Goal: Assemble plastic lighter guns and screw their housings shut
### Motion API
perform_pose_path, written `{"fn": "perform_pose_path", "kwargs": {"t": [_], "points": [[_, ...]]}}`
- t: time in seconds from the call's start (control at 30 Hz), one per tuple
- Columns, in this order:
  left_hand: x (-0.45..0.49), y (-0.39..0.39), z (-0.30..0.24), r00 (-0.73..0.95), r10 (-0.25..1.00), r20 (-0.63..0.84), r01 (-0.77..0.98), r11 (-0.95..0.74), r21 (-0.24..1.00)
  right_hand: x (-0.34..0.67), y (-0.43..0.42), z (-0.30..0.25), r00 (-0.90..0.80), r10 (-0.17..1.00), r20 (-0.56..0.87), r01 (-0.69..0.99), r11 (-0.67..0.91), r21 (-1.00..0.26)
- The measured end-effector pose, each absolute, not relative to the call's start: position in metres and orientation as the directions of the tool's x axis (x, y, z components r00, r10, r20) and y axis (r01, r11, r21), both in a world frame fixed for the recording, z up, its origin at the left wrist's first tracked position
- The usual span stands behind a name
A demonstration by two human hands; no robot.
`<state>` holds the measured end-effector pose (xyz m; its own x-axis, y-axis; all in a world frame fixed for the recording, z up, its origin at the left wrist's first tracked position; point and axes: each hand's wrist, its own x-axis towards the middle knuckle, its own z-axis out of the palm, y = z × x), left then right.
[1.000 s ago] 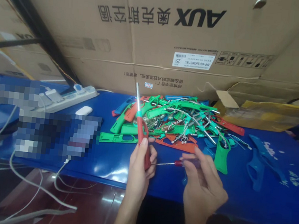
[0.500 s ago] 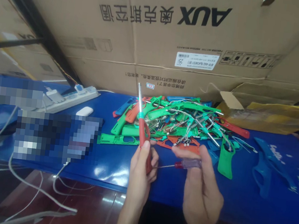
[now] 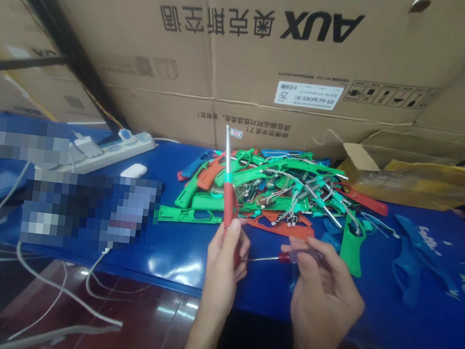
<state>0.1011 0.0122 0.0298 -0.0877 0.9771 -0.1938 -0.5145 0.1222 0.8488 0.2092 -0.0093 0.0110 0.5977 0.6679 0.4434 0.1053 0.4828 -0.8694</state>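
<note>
My left hand (image 3: pixel 223 263) is closed round a red stick lighter (image 3: pixel 229 199) and holds it upright, its metal nozzle pointing up. My right hand (image 3: pixel 324 291) is closed on a small screwdriver (image 3: pixel 290 255) with a clear and red handle. The thin shaft of the screwdriver runs left and its tip meets the lighter body at my left fingers. Both hands hover over the front edge of the blue table (image 3: pixel 172 263). Just behind them lies a heap of green, red and blue lighter shells (image 3: pixel 280 194) tangled with white wires and metal tubes.
A big AUX cardboard box (image 3: pixel 272 50) walls off the back of the table. A white power strip (image 3: pixel 105 146) and a small white oval object (image 3: pixel 134 170) lie at the left, with grey cables hanging over the edge. Blue shells (image 3: pixel 412 256) lie at the right.
Both hands have shifted slightly right, and the lighter with them. The right hand, raised half a second ago, is back down. The grips are unchanged.
</note>
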Motion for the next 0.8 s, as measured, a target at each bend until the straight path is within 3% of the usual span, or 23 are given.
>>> {"fn": "perform_pose_path", "kwargs": {"t": [0.1,0.2,0.3,0.47,0.63,0.8], "points": [[0.0997,0.0123,0.026,-0.059,0.982,-0.177,-0.501,0.124,0.857,0.2083,-0.0115,0.013,0.572,0.705,0.419,0.169,0.399,-0.901],[0.0985,0.0122,0.0232,-0.052,0.986,-0.161,-0.508,0.113,0.854,0.2083,-0.0119,0.0149,0.482,0.784,0.391,0.125,0.381,-0.916],[0.0983,0.0121,0.0225,-0.057,0.983,-0.173,-0.505,0.121,0.855,0.2094,-0.0094,0.0147,0.513,0.749,0.419,0.04,0.467,-0.883],[0.0978,0.0124,0.0231,-0.049,0.984,-0.172,-0.507,0.124,0.853,0.2086,-0.0074,0.0124,0.532,0.701,0.474,0.172,0.459,-0.872],[0.0976,0.0125,0.026,-0.064,0.98,-0.187,-0.548,0.123,0.827,0.2095,-0.0078,0.0118,0.514,0.733,0.446,0.106,0.461,-0.881],[0.0984,0.0121,0.0281,-0.075,0.979,-0.19,-0.554,0.117,0.824,0.2096,-0.0087,0.0127,0.548,0.686,0.479,0.143,0.488,-0.861]]}}
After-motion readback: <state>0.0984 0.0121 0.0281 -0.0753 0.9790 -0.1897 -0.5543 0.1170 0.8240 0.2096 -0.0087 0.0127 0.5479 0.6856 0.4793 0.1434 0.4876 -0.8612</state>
